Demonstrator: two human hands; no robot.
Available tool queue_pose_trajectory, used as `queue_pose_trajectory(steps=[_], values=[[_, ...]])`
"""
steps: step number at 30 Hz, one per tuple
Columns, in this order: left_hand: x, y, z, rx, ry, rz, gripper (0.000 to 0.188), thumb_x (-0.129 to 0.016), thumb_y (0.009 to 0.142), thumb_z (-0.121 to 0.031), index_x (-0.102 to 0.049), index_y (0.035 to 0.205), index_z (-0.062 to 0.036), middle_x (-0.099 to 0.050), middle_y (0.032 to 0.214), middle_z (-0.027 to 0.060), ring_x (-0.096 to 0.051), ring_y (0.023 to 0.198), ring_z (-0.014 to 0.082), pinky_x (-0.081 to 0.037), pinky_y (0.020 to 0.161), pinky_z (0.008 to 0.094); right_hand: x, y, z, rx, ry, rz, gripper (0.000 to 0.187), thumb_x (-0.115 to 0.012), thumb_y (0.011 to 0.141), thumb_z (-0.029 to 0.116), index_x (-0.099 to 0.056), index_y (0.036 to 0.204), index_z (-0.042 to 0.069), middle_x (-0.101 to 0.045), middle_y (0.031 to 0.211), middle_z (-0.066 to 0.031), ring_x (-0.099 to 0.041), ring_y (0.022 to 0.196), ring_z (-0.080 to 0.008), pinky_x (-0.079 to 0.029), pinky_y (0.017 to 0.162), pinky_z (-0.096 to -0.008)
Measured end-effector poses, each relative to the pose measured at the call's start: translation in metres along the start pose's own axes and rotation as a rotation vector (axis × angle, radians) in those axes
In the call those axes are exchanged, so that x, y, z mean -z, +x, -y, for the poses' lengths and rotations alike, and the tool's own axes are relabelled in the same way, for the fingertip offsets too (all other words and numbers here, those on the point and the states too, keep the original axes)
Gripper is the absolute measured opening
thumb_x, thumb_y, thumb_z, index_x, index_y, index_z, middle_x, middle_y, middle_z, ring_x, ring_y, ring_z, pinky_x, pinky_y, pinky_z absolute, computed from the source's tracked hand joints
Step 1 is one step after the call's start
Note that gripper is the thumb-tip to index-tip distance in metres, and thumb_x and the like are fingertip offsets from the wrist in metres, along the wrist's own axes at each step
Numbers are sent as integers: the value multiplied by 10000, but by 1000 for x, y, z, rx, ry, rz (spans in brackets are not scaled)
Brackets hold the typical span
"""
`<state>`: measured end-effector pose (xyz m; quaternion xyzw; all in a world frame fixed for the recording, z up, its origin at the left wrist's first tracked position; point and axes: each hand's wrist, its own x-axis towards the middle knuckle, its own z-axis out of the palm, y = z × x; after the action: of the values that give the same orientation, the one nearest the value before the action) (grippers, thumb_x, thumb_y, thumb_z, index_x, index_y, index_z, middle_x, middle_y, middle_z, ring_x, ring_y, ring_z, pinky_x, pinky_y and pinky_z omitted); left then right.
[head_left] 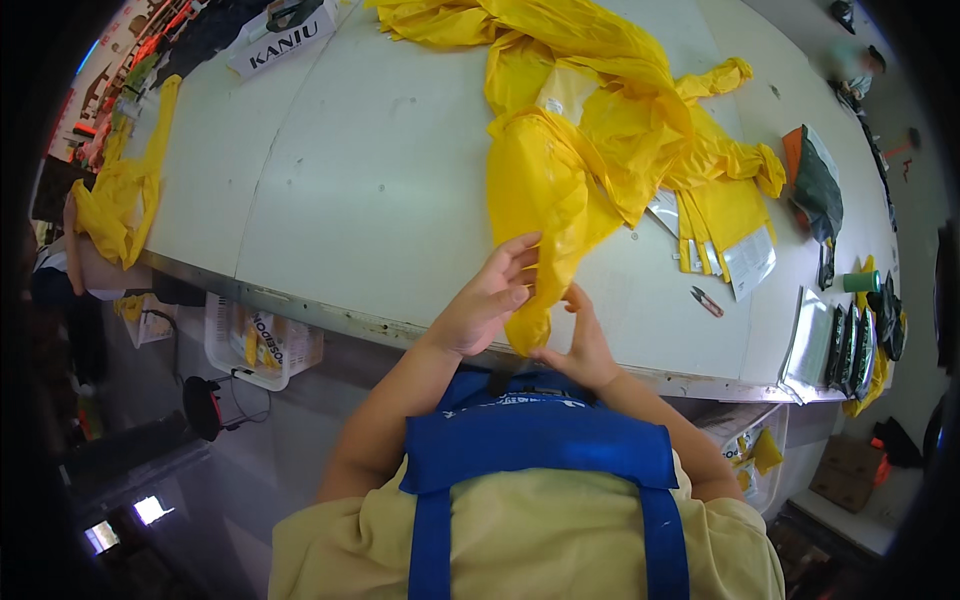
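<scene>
A large yellow garment [560, 170], thin and shiny like rainwear, lies crumpled across the table in front of me. One tapered part of it, like a sleeve [535, 310], reaches down to the near edge between my hands. My left hand [485, 303] is at its left side, fingers stretched and fingertips against the fabric. On the other side, my right hand [588, 345] is curved, with thumb and forefinger apart. Its thumb touches the lower tip of the yellow fabric. Fingers partly behind the fabric are hard to make out.
Small scissors [707, 301] lie at right, near folded yellow pieces [715, 225] and a clear plastic bag [750, 262]. Dark packets [850, 345] and a green spool [860, 282] stand farther right. Another yellow piece [125, 205] hangs at the left. Below the table is a white basket [285, 375].
</scene>
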<state>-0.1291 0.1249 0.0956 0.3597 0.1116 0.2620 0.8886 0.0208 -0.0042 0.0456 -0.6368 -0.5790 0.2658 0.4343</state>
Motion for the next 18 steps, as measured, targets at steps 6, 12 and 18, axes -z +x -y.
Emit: queue_pose_trajectory(steps=[6, 12, 18], values=[[21, -3, 9, -375, 302, -591, 278, -561, 909, -171, -491, 1161, -76, -503, 1183, 75, -499, 1073, 181, -405, 937, 371, 19, 42, 19, -367, 349, -325, 160, -566, 925, 154, -571, 857, 9, -536, 705, 0, -452, 663, -68, -398, 582, -249], [-11, 9, 41, 258, -75, -282, 332, -527, 939, -198, -494, 1238, -58, -600, 1040, 48, -579, 878, 153, -498, 782, 329, 55, 68, 66, -232, 645, -407, 268, -491, 989, 230, -583, 938, -16, -534, 820, 19, -442, 774, -51, -384, 691, -210], [-8, 37, 2, -177, -3, -177, 401, -491, 940, -108, -415, 1333, -103, -591, 1194, 60, -590, 1038, 170, -490, 868, 334, 71, 60, 81, -177, 360, -458, 223, -501, 979, 182, -575, 1022, -24, -561, 809, -4, -467, 756, -54, -398, 678, -202]])
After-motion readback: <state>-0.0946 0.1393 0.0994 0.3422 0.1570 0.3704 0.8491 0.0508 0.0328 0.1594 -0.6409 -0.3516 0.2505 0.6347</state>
